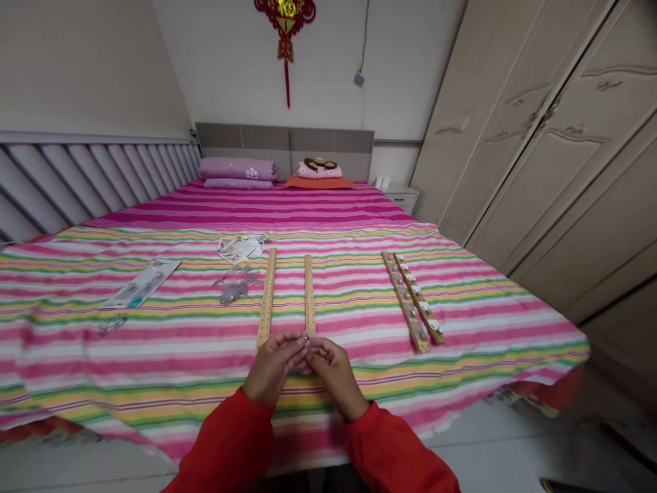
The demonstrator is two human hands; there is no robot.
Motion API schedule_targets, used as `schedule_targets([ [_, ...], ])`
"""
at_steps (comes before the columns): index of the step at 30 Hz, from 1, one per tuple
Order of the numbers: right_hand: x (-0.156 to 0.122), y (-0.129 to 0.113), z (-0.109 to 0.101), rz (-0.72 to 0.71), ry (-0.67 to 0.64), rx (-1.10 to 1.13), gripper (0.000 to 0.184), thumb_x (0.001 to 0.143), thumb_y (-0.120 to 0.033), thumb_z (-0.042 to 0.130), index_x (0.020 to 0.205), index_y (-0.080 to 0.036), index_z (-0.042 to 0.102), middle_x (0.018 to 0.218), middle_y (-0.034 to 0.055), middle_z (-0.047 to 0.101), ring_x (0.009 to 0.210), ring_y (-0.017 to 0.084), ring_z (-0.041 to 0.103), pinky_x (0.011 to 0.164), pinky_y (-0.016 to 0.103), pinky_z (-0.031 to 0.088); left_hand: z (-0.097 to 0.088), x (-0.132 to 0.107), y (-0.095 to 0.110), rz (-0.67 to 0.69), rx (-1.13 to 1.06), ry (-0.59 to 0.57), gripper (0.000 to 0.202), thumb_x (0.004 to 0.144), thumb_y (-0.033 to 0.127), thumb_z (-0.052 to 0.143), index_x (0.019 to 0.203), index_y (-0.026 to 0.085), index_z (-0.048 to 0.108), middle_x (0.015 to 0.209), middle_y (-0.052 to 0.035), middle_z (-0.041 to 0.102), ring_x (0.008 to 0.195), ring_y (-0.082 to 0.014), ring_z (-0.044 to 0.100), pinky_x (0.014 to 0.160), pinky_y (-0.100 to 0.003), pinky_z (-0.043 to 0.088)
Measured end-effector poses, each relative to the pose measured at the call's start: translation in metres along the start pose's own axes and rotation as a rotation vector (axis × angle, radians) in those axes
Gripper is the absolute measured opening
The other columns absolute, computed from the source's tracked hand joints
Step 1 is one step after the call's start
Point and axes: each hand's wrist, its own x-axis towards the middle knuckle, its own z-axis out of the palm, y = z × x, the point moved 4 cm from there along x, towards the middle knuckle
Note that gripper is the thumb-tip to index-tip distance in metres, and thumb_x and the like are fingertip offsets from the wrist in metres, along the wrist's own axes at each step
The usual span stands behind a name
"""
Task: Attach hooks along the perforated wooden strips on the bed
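Both of my hands meet over the near ends of two wooden strips. My left hand (274,363) is closed, its thumb and fingers pinched together. My right hand (331,370) is closed too, with its fingertips touching the left ones. A tiny shiny piece shows between the fingertips, too small to name. Just beyond lie the left wooden strip (267,298) and the right wooden strip (308,291), both with rows of small holes. To the right are a strip bearing clear hooks (405,301) and a strip bearing white hooks (418,298).
On the striped bedspread (205,370) lie a long flat package (144,284), some thin wire pieces (111,324), a heap of clear plastic pieces (235,284) and a pile of small packets (242,248). Folded bedding (237,171) sits at the headboard. Wardrobe doors (564,150) stand on the right.
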Motion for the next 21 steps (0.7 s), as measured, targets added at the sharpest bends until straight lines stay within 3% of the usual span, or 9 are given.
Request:
schedule_targets([
  [7,0.0,-0.003,-0.007,0.024,0.095,-0.015,0.02,0.065,-0.029,0.072,0.08,-0.016,0.066,0.058,-0.0015,0.065,0.05,0.012,0.06,0.051,0.024,0.048,-0.005,-0.005,-0.006,0.025,0.2,-0.062,0.04,0.044,0.033,0.085,0.071,0.014,0.061,0.06,-0.0017,0.067,0.056,-0.0102,0.061,0.056,-0.019,0.048],
  [12,-0.001,-0.006,-0.012,0.019,0.139,-0.032,0.018,0.065,-0.029,0.073,0.077,-0.016,0.066,0.056,-0.0018,0.064,0.048,0.012,0.058,0.049,0.023,0.046,-0.013,-0.004,0.002,0.159,0.346,0.019,0.039,0.047,0.037,0.082,0.073,0.014,0.065,0.065,-0.0023,0.068,0.058,-0.0122,0.061,0.056,-0.022,0.047],
  [15,-0.003,-0.006,-0.012,0.032,0.148,-0.012,0.02,0.064,-0.03,0.074,0.076,-0.016,0.066,0.054,-0.0017,0.064,0.046,0.011,0.057,0.047,0.023,0.045,-0.017,-0.002,0.004,0.254,0.398,0.04,0.037,0.049,0.037,0.081,0.075,0.015,0.067,0.07,-0.003,0.069,0.065,-0.0142,0.062,0.063,-0.024,0.048],
  [18,-0.005,-0.006,-0.011,0.065,0.171,0.058,0.022,0.061,-0.029,0.077,0.075,-0.015,0.066,0.058,-0.0001,0.066,0.05,0.012,0.06,0.048,0.022,0.046,-0.02,0.002,-0.002,0.256,0.401,0.03,0.039,0.048,0.036,0.082,0.077,0.014,0.068,0.074,-0.0047,0.07,0.072,-0.0165,0.064,0.07,-0.026,0.049],
  [21,-0.008,-0.003,-0.01,0.112,0.205,0.162,0.022,0.06,-0.027,0.078,0.073,-0.015,0.065,0.058,0.0001,0.066,0.051,0.011,0.06,0.049,0.02,0.046,-0.024,0.004,-0.009,0.234,0.368,0.085,0.045,0.046,0.037,0.082,0.082,0.014,0.068,0.074,-0.0038,0.069,0.07,-0.0155,0.063,0.065,-0.025,0.048],
])
